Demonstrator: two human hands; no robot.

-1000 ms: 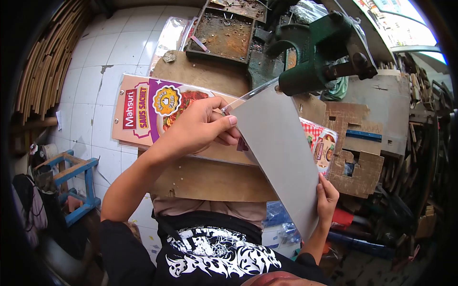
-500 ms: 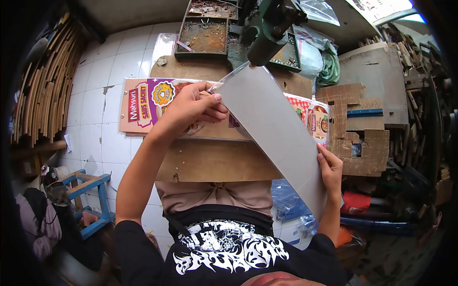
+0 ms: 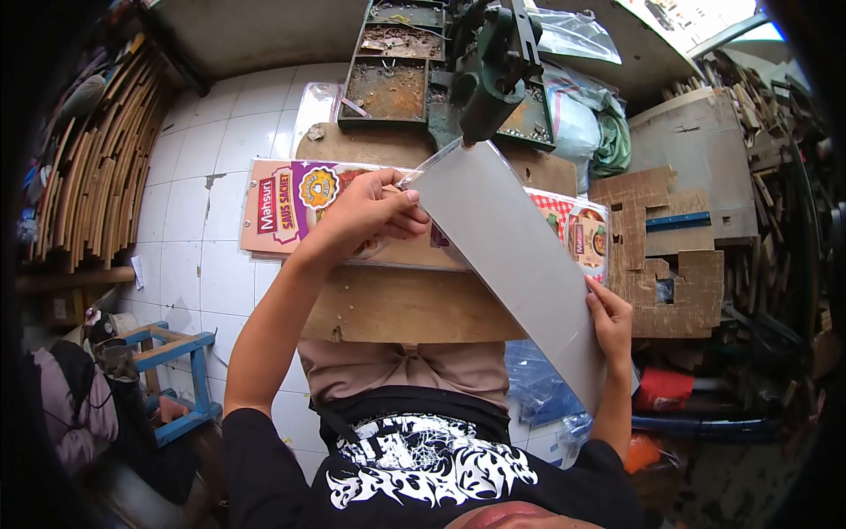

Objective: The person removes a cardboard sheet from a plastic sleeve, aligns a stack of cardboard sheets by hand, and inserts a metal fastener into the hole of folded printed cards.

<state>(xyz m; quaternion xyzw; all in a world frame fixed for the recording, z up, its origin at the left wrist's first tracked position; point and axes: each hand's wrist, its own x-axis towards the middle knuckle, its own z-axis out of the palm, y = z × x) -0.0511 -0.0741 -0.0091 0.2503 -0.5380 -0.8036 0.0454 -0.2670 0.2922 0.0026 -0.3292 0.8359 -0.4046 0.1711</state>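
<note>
A long grey board (image 3: 520,256) with a clear plastic edge slants across the wooden bench (image 3: 397,309). Its upper corner sits under the head of a dark green press (image 3: 486,106). My left hand (image 3: 379,212) pinches the board's upper left edge. Lower down, my right hand (image 3: 610,317) grips the right edge, thumb on top. Beneath the board lie printed Mahsuri sheets (image 3: 273,207), whose left part reads "Saus Sachet"; a red-checked part shows on the right.
Behind the bench top is a metal tray (image 3: 388,88) of small parts. Cut brown board pieces (image 3: 643,256) lie right. Wood strips (image 3: 97,159) stack at far left, above a blue frame stool (image 3: 181,379). Plastic bags (image 3: 573,123) sit beside the press.
The view has shifted, so the press appears further left and more upright than at first. Both hands keep their hold on the grey board, whose corner stays under the press head.
</note>
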